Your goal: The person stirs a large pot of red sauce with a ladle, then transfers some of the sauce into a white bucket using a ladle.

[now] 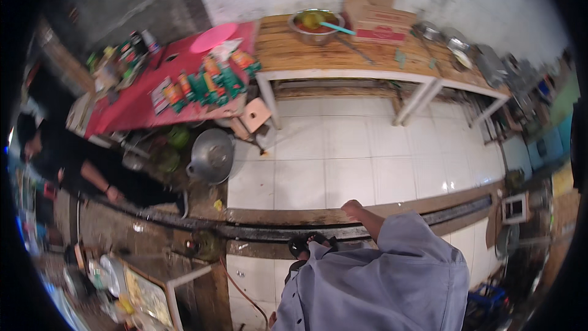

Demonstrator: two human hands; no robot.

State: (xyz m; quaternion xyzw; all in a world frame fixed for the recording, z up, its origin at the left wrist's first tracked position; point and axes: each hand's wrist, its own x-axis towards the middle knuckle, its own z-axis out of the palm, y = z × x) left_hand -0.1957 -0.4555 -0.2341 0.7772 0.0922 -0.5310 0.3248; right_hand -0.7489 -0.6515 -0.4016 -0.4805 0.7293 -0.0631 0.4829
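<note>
My right hand [352,209] reaches out from a grey-blue sleeve, over the tiled floor by a dark drain channel [361,230]. Its fingers look curled in, and nothing shows in them. Only a sliver of my left hand [272,317] appears at the lower edge beside my shirt; its fingers are mostly hidden. Neither hand touches any object that I can see. Ahead stands a wooden table [275,46] bearing a metal bowl [316,38] of reddish and yellow-green food, with a turquoise-handled utensil [337,27] resting in it.
A cardboard box [383,24] and several metal pots [456,43] sit farther right. On the red-covered table [125,107] lie green-orange packets [211,83] and a pink plate [213,37]. Below is a large wok [212,156]. A person in dark clothes [92,168] stands left.
</note>
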